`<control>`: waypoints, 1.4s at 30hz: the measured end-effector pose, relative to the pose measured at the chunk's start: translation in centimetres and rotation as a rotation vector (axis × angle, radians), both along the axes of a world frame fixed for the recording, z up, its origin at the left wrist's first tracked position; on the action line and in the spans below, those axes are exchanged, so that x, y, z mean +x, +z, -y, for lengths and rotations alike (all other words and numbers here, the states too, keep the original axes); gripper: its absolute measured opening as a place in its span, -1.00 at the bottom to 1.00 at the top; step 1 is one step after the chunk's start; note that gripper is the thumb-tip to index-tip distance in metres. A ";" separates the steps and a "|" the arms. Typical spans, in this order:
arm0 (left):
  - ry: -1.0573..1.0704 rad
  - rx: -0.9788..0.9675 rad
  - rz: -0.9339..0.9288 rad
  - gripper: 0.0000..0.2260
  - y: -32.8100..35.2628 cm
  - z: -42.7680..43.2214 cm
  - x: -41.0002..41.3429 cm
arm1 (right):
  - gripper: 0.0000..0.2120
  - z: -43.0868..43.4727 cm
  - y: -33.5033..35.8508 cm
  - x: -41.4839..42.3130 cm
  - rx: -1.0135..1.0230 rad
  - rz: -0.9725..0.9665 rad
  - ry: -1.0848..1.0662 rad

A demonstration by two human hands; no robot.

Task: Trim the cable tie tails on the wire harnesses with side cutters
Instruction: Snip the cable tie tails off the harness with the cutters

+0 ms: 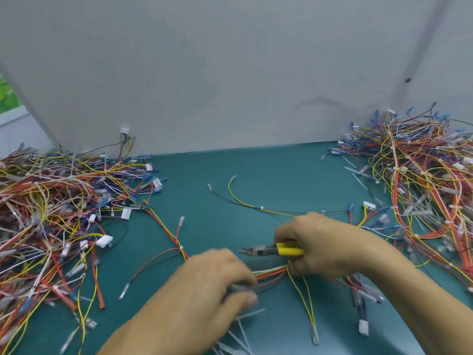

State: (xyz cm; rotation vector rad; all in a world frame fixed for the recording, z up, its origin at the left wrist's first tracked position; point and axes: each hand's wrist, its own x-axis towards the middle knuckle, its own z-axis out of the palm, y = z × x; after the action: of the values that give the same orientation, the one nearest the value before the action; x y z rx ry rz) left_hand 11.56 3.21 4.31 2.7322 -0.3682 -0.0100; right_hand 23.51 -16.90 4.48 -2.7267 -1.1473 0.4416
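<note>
Teal desk (256, 170), grey partition (230, 73) behind it. Our right hand (322, 247) grips the yellow-handled side cutters (279, 251), fingers wrapped round the handles. The nose points left toward our left hand; the jaws look nearly closed and bite on nothing. The lower fingers of the same hand also pinch the wire harness (271, 274), a red, white and yellow bundle running between both hands, low over the desk. Our left hand (212, 285) is motion-blurred; its fingers and thumb curl round the other end of the bundle. Loose pale cable tie tails (243, 326) lie on the desk beside the left wrist. Tangled harness pile (51, 213) at left, second pile (422, 188) at right.
</note>
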 end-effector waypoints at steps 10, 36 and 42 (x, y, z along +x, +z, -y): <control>0.131 -0.032 -0.032 -0.79 -2.1 3.0 6.5 | -0.87 -1.4 -1.0 0.1 0.468 0.192 -0.111; -0.231 -0.343 0.480 -0.89 -4.5 1.8 8.6 | -0.79 -0.4 -1.5 2.8 1.233 -0.885 -1.061; -0.205 -0.241 0.374 -0.81 -5.0 2.1 8.6 | -0.87 -0.1 -1.8 2.5 1.209 -0.391 -0.942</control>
State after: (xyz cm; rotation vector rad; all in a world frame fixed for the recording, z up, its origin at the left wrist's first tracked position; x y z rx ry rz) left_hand 20.13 1.06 -0.65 2.4395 -0.7024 0.4650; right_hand 26.01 -16.75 2.69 -1.6508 0.1106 0.0533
